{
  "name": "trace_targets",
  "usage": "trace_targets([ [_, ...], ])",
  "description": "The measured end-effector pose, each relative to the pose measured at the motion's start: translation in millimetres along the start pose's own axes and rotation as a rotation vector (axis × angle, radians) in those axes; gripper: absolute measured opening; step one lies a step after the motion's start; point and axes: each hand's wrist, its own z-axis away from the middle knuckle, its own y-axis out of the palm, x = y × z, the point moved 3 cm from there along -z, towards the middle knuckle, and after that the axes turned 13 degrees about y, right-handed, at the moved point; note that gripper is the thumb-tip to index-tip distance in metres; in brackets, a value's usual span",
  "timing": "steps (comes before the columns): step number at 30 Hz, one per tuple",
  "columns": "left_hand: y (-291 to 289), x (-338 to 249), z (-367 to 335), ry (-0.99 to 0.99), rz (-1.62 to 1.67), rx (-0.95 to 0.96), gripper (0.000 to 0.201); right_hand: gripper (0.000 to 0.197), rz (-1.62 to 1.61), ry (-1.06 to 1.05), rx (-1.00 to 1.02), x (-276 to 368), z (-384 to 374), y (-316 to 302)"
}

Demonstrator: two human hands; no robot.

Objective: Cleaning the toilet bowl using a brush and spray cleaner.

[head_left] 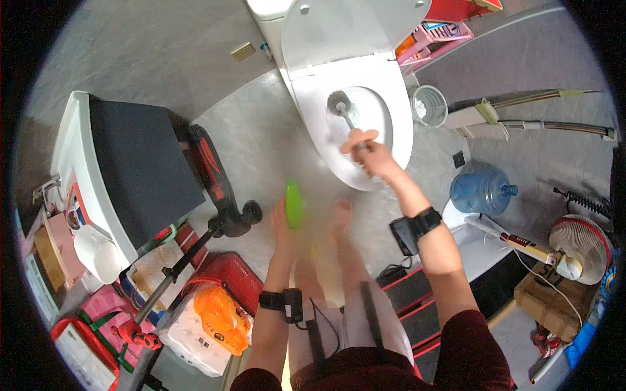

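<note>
My right hand is closed around the handle of a toilet brush, just below a pinkish, petal-shaped guard. The brush's grey head is inside the bowl of the white toilet, by the inner left side. The seat is down and the lid stands raised. Lower and to the left, my left hand is wrapped against a bright green bottle-like object, held above the floor in front of my feet. Blur hides its details and part of my fingers.
A small waste bin stands right of the toilet. Further right are a blue water jug and a fan. A folded scooter and a washbasin cabinet line the left, with bags in front.
</note>
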Motion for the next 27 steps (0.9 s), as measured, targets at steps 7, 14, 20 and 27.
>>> trace_targets([
  [7,44,10,-26,-0.007,0.152,0.125,0.034,0.024,-0.137,0.020,-0.023,-4,-14,-28],
  [14,54,30,-32,0.067,0.219,-0.061,0.029,0.031,0.549,-0.153,0.032,-20,73,-13],
  [20,57,25,-29,-0.001,0.214,0.009,0.027,0.019,0.479,-0.222,-0.038,5,44,-30],
  [27,48,-1,-30,-0.024,0.244,0.108,0.029,0.033,0.639,-0.221,-0.015,-92,73,-20],
])
